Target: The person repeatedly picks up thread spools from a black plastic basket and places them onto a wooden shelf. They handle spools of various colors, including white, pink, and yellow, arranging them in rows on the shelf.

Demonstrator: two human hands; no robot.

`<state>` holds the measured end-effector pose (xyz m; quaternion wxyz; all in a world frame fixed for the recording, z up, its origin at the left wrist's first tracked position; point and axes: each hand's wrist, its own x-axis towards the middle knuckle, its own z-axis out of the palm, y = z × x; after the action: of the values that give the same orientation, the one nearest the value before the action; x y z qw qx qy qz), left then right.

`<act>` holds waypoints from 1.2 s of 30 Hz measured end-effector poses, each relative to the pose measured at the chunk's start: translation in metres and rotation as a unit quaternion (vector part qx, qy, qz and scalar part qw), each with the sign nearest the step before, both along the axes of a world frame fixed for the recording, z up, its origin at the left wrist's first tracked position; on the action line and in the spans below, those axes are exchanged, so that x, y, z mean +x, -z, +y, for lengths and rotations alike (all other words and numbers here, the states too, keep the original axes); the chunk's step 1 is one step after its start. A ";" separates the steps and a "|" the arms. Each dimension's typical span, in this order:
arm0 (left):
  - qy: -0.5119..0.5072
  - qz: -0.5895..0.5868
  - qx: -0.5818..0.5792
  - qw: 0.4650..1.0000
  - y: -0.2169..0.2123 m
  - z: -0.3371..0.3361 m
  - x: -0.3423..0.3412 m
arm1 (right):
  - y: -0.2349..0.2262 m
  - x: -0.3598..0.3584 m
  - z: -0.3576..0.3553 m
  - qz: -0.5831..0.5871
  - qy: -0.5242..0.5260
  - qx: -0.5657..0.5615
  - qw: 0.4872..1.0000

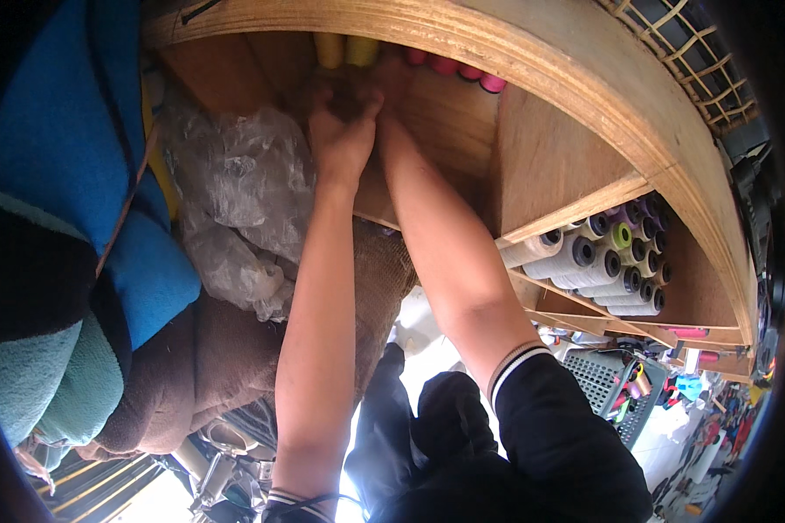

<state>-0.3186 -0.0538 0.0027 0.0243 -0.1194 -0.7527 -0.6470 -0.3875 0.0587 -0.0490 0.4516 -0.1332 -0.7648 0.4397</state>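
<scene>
Both my arms reach up into a wooden shelf compartment [445, 113]. My left hand [336, 135] is closed, its fingers curled around something dark that shadow hides. Just beyond it stand two yellow thread spools [344, 50]. Close beside it on the right, my right hand [394, 83] is deep in shadow and blurred, so its fingers do not show clearly. It lies between the yellow spools and a row of pink and red thread spools [469, 73]. Whether it touches any spool I cannot tell.
Crumpled clear plastic [244, 183] bulges left of my forearms. Blue fabric [52, 113] and brown fabric rolls [201, 366] fill the left side. A lower compartment holds several white and grey thread cones [593, 266]. A grey-green plastic basket [597, 379] stands below. The shelf's thick wooden edge [532, 44] curves overhead.
</scene>
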 end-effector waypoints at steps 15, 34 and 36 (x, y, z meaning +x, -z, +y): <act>-0.008 -0.026 -0.019 0.999 0.015 0.001 0.005 | 0.007 -0.021 -0.001 0.005 0.060 0.012 0.998; -0.078 -0.075 0.269 0.957 -0.075 0.033 0.188 | -0.046 0.500 -0.057 -0.010 -0.139 -0.054 0.989; -0.182 0.080 0.216 0.956 -0.045 0.040 0.238 | -0.030 0.578 -0.032 -0.084 0.008 -0.073 0.994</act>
<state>-0.0809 -0.0140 0.0475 0.2270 -0.0231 -0.5993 -0.7673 0.1901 0.0267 -0.0188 0.3779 -0.2090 -0.7648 0.4781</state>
